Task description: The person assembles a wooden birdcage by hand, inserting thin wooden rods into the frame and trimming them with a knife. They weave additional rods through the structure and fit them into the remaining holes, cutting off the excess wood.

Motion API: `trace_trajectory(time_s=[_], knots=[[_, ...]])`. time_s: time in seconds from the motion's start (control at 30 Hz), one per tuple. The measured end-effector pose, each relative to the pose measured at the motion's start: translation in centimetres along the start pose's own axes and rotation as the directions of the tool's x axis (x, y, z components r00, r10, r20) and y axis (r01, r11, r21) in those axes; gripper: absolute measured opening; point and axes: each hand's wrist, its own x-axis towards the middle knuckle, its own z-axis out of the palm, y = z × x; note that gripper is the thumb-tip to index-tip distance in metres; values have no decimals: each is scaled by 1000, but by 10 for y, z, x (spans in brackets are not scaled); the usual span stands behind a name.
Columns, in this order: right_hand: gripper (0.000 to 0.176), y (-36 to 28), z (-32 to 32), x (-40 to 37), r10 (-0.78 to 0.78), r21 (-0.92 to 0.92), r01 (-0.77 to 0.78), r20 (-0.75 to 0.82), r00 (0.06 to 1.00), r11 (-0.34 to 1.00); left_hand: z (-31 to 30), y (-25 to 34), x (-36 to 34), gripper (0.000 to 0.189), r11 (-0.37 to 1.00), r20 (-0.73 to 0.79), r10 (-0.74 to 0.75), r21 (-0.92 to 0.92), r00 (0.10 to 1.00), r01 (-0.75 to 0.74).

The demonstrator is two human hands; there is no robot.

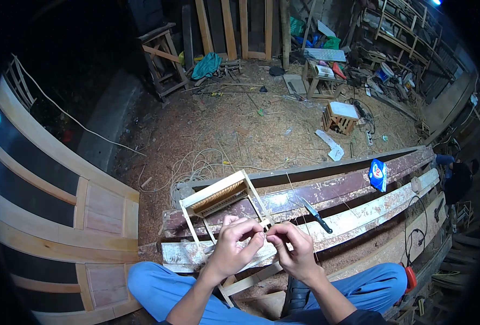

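Note:
My left hand [233, 246] and my right hand [294, 250] meet fingertip to fingertip above the planks, each closed in a pinch. What lies between the fingertips is too small to make out. Behind and below them a small wooden frame [218, 195] with a woven panel rests on the bench, tilted. A knife [316, 215] with a black handle lies on the pale plank [353, 218], right of my right hand. Farther right, a blue packet [378, 175] sits on the dark red plank [332, 189].
Wooden panelled doors [58, 216] stand at the left. Coiled cane [194, 170] lies on the shaving-covered floor beyond the bench. A slatted crate [340, 117] and a small table [321, 76] are farther back. Part of another person [459, 181] shows at the right edge.

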Motion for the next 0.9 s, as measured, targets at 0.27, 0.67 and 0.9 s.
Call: trace_trajectory(time_s=[0.27, 0.67, 0.9], knots=[[8, 0, 10, -6, 164, 208, -149, -57, 985, 967, 4, 3, 1, 13, 990, -80, 116, 87, 990, -109], [15, -12, 7, 4, 385, 678, -332, 78, 920, 655, 11, 12, 7, 17, 998, -38, 41, -37, 998, -42], [16, -12, 0, 10, 368, 660, -268, -13, 930, 701, 18, 7, 4, 16, 999, 15, 45, -5, 999, -45]])
